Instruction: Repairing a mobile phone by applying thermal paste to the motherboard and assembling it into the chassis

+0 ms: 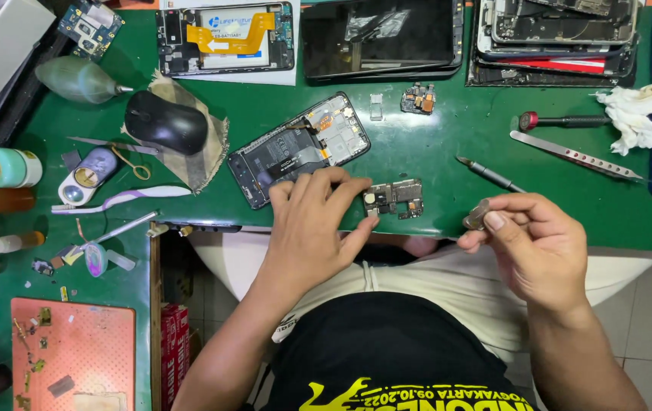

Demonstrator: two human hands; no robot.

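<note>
Green matting covers the counter (448, 144), and the work sits right at its near edge. At that edge the left hand (312, 228) lies flat with fingers spread and released, fingertips resting on the lower end of the opened phone (298, 148), thumb reaching toward the loose circuit board (394, 199) just beside it. Off the near edge, over the lap, the right hand (527, 243) has its fingers pinched on a small grey metal part (477, 215), held up in the air.

As a judgement, disassembly looks well along: the phone's back is off, its battery and inner frame lie bare, and the board is already out and lying apart from the body. Whatever the small part belongs to has not been fitted anywhere visible, and nothing is closed up.

Just beyond the right hand lies a pen-like tool (489, 175), then a red-capped screwdriver (562, 120), flat tweezers (575, 156) and a white rag (638, 114) toward the right edge. A small module (418, 99) sits mid-counter. Left of the phone are a black mouse (166, 122) on a cloth and a toothbrush (124, 198).

Along the far edge, more stripped phones (554, 34) are stacked. Open room is a narrow strip between phone, board and tools; the board sits close to the near edge
</note>
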